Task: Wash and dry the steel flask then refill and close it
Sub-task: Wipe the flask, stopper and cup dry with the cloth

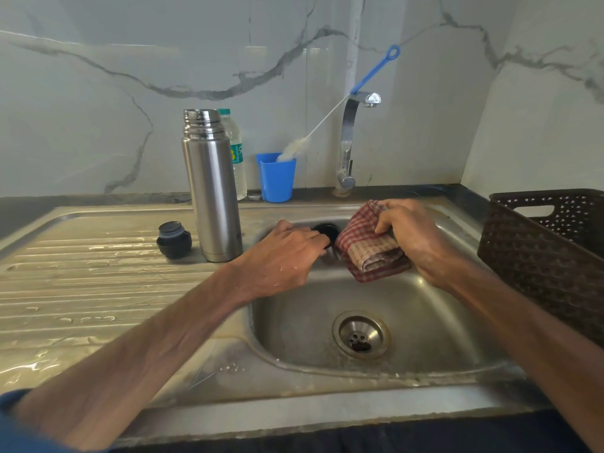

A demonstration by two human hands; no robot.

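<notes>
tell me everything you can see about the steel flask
The steel flask is a tall, slim cylinder of brushed metal with a shinier ridged neck. Its mouth is uncovered. It stands upright on the sink's drainboard, right at the basin's left edge. A dark stopper sits just left of its base and a plastic bottle stands close behind it. Neither the left hand nor the right hand touches it.

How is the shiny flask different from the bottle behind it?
The flask is steel; the bottle is clear plastic. The flask is open at the top; the bottle has a green cap on. The flask is plain; the bottle has a label. Both stand upright.
</notes>
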